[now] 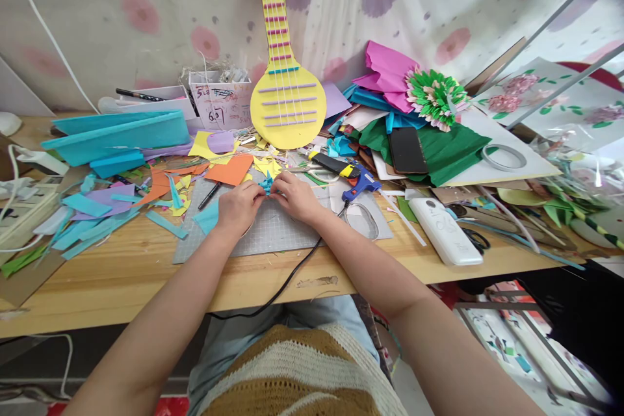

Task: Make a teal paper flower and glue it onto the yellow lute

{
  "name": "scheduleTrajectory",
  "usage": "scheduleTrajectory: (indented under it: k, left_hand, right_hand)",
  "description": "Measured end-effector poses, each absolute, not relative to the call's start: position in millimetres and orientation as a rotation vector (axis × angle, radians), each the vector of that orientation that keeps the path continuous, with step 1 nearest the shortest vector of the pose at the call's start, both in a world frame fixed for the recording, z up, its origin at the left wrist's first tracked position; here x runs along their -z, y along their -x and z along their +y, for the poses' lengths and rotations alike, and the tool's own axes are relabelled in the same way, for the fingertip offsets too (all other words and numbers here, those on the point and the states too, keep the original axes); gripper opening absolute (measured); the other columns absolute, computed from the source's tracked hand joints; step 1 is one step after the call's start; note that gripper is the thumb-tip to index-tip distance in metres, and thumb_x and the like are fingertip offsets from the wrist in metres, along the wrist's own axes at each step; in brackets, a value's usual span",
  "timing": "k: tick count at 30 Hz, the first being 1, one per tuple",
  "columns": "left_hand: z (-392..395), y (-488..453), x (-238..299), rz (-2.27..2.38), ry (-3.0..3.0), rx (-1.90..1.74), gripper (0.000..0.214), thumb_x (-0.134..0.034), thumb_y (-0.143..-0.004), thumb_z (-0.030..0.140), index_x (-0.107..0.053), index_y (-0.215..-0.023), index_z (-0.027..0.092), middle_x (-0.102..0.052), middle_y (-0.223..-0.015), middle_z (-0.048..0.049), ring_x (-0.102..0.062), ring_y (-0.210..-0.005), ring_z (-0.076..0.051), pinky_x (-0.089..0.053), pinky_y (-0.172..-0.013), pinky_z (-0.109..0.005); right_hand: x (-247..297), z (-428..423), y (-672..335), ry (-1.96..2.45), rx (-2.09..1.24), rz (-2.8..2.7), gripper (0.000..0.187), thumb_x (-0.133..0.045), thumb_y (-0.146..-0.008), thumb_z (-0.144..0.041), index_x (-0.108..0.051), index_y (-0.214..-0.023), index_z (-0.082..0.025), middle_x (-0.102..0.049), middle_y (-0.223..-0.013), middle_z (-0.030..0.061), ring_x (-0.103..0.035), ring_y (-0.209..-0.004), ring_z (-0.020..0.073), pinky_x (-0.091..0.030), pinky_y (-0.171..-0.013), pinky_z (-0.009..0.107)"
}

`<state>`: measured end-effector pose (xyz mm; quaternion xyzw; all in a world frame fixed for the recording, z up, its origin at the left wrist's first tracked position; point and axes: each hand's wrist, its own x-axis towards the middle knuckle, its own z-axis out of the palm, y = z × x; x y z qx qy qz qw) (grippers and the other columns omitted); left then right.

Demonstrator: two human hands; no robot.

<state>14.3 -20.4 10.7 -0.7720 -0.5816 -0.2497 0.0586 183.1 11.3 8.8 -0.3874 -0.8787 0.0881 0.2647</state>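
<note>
Both my hands meet over a grey cutting mat [277,234] on the wooden table. My left hand [240,206] and my right hand [294,195] pinch a small piece of blue paper [266,184] between their fingertips, fingers closed on it. The piece is tiny and partly hidden by my fingers. A teal paper scrap [208,217] lies on the mat just left of my left hand.
A blue and yellow glue gun [351,177] lies right of my hands, its black cord running off the table edge. A yellow paper guitar [286,94] leans on the wall. Paper scraps cover the left side; a white remote [444,230], black phone [406,150], tape ring and paper flowers sit right.
</note>
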Motion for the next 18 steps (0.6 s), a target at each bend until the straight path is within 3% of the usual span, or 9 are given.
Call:
scheduleTrajectory:
  k: [8, 12, 18]
  left_hand:
    - [-23.4, -15.8, -14.3, -1.833, 2.309, 0.777, 0.012, -0.058, -0.081, 0.031, -0.066, -0.083, 0.021, -0.067, -0.086, -0.0013, -0.061, -0.065, -0.013, -0.035, -0.054, -0.025]
    - [-23.2, -15.7, -13.1, -1.809, 2.308, 0.777, 0.011, -0.059, -0.08, 0.028, -0.065, -0.074, 0.021, -0.067, -0.08, -0.0003, -0.061, -0.068, -0.014, -0.035, -0.054, -0.026]
    - [-22.0, -13.4, -11.5, -1.829, 2.271, 0.844, 0.012, -0.059, -0.08, 0.026, -0.065, -0.072, 0.021, -0.068, -0.079, 0.0004, -0.061, -0.065, -0.014, -0.035, -0.054, -0.026]
  right_hand:
    - [-8.8, 12.2, -183.4, 1.039, -0.256, -2.36, 0.012, -0.049, -0.088, -0.023, -0.06, -0.087, -0.017, -0.057, -0.097, 0.0068, -0.052, -0.091, 0.0157, -0.038, -0.073, 0.025]
    - [-7.1, 14.9, -185.5, 0.995, -0.269, -2.374, 0.012, -0.05, -0.088, -0.025, -0.059, -0.086, -0.017, -0.057, -0.095, 0.0061, -0.052, -0.09, 0.0154, -0.038, -0.074, 0.024]
    - [-11.5, 12.8, -190.4, 1.026, -0.147, -2.379, 0.022, -0.056, -0.081, -0.022, -0.053, -0.102, -0.017, -0.054, -0.106, 0.008, -0.05, -0.097, 0.0189, -0.039, -0.075, 0.027]
